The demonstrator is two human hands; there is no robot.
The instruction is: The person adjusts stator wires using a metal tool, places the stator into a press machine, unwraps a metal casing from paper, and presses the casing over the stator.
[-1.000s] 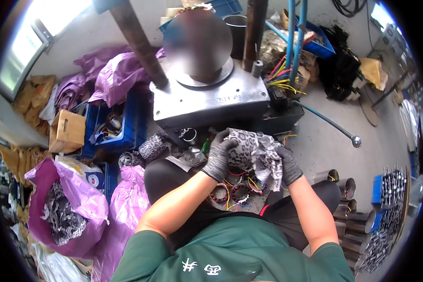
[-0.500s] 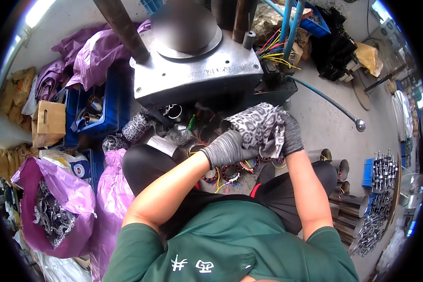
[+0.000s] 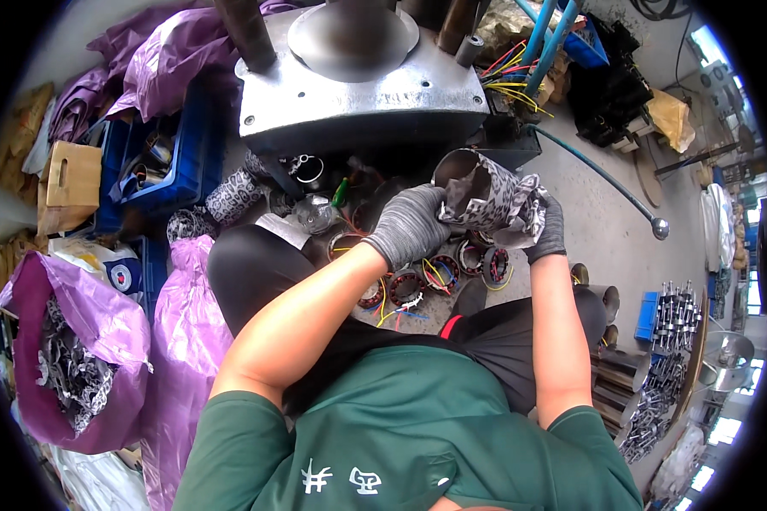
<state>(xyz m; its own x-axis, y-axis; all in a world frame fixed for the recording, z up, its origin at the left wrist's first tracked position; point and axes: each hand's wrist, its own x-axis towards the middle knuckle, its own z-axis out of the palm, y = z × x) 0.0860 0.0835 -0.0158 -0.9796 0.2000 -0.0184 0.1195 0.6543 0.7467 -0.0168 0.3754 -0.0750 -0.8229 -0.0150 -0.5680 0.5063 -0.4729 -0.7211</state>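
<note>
Between my gloved hands hangs a cylindrical metal tube (image 3: 464,166) in a grey-and-black leopard-print wrapping (image 3: 507,194), its open end turned up toward the left. My left hand (image 3: 411,226), in a grey knit glove, pinches the tube at its open end, where a torn flap of wrapping hangs. At the opposite end my right hand (image 3: 550,228), gloved alike, grips the crumpled wrapping; its fingers are partly hidden behind it. Below, wound stator rings (image 3: 441,271) with coloured wires lie on the floor between my legs.
A heavy press base (image 3: 362,106) stands ahead, with a ball-ended lever (image 3: 659,227) on its right. At left are a purple bag (image 3: 128,332) of patterned scraps, blue crates (image 3: 183,183) and another wrapped tube (image 3: 233,198). Metal tubes (image 3: 618,375) and shafts (image 3: 675,319) lie at right.
The wrapped tube has tipped so its open end faces up more, showing its inside. Both hands have shifted upward with it, and the view has moved slightly.
</note>
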